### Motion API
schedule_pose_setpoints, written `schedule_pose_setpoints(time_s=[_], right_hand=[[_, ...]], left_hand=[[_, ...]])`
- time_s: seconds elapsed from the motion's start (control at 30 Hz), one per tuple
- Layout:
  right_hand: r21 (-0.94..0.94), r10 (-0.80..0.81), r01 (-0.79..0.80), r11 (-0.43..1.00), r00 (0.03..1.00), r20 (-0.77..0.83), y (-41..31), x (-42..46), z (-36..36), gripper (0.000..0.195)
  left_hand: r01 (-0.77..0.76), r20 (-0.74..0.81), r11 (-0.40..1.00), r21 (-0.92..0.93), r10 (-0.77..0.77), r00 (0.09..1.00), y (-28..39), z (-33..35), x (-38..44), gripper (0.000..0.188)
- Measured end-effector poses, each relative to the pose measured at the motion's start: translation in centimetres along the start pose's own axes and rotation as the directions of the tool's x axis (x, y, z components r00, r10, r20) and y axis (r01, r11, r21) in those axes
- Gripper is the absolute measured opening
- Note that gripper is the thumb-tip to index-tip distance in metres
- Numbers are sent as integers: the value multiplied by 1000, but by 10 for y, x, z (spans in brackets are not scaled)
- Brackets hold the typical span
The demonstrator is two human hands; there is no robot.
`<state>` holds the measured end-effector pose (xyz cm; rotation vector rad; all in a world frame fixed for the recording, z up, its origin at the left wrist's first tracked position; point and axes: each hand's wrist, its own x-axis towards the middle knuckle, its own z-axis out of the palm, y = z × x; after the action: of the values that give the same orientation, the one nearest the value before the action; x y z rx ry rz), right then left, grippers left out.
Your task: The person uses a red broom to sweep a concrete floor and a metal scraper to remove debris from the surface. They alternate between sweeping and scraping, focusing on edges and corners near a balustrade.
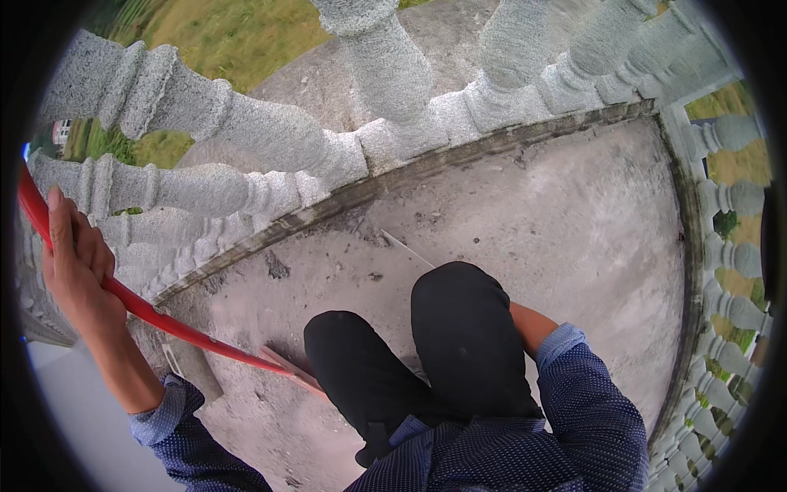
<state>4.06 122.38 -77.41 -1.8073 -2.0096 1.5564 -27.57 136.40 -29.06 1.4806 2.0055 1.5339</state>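
Observation:
My left hand (86,264) is raised at the left, its fingers around a long red pole (184,332). The pole slopes down across the view to a pinkish-red flat piece (295,372) beside my left leg. My left knee partly hides that piece, so I cannot tell exactly what it is. Only the forearm of my right arm shows; the hand is out of sight behind my right knee (461,320). A thin white strip (406,248) juts out past that knee, just above or on the concrete floor (553,246).
A balustrade of rough whitish-grey balusters (387,67) runs along the far side on a low kerb (492,138). It turns a corner into more balusters (731,255) at the right. Dark crumbs of debris (276,265) lie on the floor. Grass (240,43) shows beyond.

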Motion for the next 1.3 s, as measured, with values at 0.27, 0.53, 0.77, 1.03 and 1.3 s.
schedule_pose_setpoints(time_s=[0.27, 0.53, 0.77, 1.03, 1.3], right_hand=[[-505, -322, 267, 821, 946, -22, 6, 26, -123, 21], [-816, -243, 177, 551, 969, 46, -3, 103, -204, 23], [-702, -203, 251, 667, 967, 152, 21, 74, -171, 21], [-590, -37, -69, 804, 986, -165, 61, 28, -181, 19], [-340, 149, -126, 932, 988, 42, 3, 18, -42, 30]], left_hand=[[-69, 46, 997, 22, 68, 997, 0, 2, -2, 31], [-89, 12, 995, 49, 88, 996, -1, -1, -1, 29], [-96, 35, 992, 83, 93, 995, -3, -8, 2, 30], [-113, 18, 992, 56, 112, 994, -5, -3, 1, 29], [-122, 54, 989, 86, 118, 992, 1, -11, 4, 27]])
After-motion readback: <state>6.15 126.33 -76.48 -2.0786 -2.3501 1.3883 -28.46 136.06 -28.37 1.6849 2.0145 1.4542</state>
